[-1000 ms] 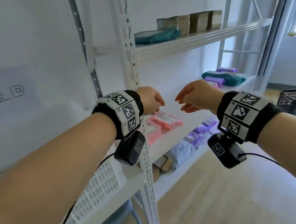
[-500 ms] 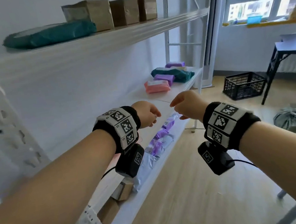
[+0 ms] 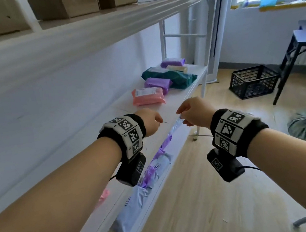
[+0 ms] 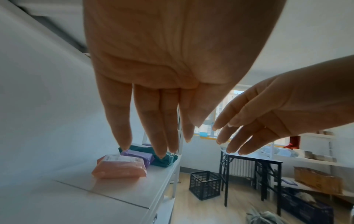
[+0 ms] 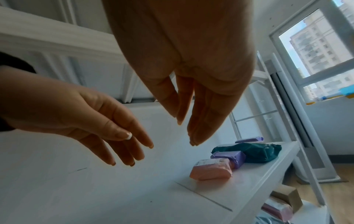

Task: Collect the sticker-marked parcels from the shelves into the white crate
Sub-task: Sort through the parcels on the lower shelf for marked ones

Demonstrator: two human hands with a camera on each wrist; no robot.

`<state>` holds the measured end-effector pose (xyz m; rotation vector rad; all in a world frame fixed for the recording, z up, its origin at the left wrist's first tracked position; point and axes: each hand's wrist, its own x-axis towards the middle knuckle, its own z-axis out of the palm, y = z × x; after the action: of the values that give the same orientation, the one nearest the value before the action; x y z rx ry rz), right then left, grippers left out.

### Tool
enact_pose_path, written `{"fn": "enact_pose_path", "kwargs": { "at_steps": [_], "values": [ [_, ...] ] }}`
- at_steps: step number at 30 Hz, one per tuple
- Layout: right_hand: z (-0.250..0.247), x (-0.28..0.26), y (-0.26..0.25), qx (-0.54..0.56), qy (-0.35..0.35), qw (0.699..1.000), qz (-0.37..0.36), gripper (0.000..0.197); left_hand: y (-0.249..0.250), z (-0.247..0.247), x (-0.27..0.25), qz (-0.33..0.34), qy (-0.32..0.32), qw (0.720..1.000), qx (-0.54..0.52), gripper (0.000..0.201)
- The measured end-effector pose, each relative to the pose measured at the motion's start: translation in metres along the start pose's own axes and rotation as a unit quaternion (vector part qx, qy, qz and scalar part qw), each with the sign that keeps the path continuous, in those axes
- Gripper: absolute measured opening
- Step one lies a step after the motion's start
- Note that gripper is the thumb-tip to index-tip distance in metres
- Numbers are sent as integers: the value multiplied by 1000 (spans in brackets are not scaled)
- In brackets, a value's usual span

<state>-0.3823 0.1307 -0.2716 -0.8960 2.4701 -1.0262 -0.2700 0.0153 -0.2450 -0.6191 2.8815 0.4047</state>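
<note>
From the head view, the left hand (image 3: 150, 121) and the right hand (image 3: 194, 114) are raised side by side above the middle shelf (image 3: 169, 111), both empty, their fingers mostly hidden behind the knuckles. At about 12 o'clock from the hands, well apart from them, a pink parcel (image 3: 148, 96) lies flat on that shelf with a white label on top; a purple parcel (image 3: 157, 84) touches its far side, and a dark green parcel (image 3: 172, 75) lies behind that at roughly 1 o'clock. Brown boxes (image 3: 63, 2) stand on the upper shelf at 11 o'clock, and a black crate (image 3: 253, 81) sits on the floor at 2 o'clock. The white crate is not in any view. In the left wrist view the left hand's fingers (image 4: 122, 115) hang straight and relaxed, holding nothing, with the pink parcel beyond their tips at 7 o'clock. In the right wrist view the right hand's fingers (image 5: 205, 119) are likewise extended and loose, gripping nothing, with the pink parcel at 5 o'clock below them.
</note>
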Motion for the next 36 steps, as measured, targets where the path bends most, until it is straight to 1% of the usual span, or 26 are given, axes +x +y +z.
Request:
{"fn": "enact_pose_path", "kwargs": {
  "at_steps": [5, 8, 11, 13, 16, 19, 20, 22, 25, 27, 31, 32, 33, 35, 36],
  "values": [
    [-30, 96, 23, -54, -35, 995, -74, 26, 4, -11, 93, -59, 17, 997, -36, 34],
    [-48, 150, 43, -76, -52, 992, -84, 28, 7, -16, 139, -82, 28, 994, -63, 34],
    [-54, 201, 60, -97, -61, 990, -86, 29, 7, -17, 177, -88, 49, 992, -82, 34],
    [-51, 228, 70, -108, -79, 988, -83, 29, 8, -17, 200, -99, 51, 990, -86, 32],
    [-39, 267, 80, -122, -113, 982, -90, 30, 4, -13, 237, -131, 44, 987, -83, 20],
    [-26, 311, 83, -146, -134, 974, -106, 33, -14, -4, 285, -152, 39, 984, -83, 19],
    [-22, 325, 84, -148, -141, 973, -109, 34, -19, -1, 300, -161, 28, 984, -70, 17],
    [-14, 353, 86, -157, -157, 969, -110, 34, -29, 5, 333, -179, 6, 983, -40, 18],
    [-5, 389, 89, -182, -190, 958, -117, 33, -43, 8, 378, -207, 5, 978, -13, 12],
    [-2, 409, 93, -189, -206, 952, -126, 32, -55, 15, 407, -225, -5, 974, -5, 36],
    [0, 446, 99, -181, -232, 947, -129, 32, -67, 26, 446, -246, -84, 964, 51, 93],
    [1, 455, 100, -187, -241, 943, -133, 32, -67, 29, 450, -235, -103, 964, 68, 100],
    [2, 464, 99, -192, -251, 938, -140, 31, -67, 31, 453, -218, -112, 965, 89, 99],
    [6, 482, 98, -196, -264, 931, -160, 31, -65, 38, 456, -184, -106, 969, 122, 77],
    [8, 490, 97, -194, -271, 928, -168, 31, -63, 38, 456, -178, -96, 970, 134, 67]
  ]
}}
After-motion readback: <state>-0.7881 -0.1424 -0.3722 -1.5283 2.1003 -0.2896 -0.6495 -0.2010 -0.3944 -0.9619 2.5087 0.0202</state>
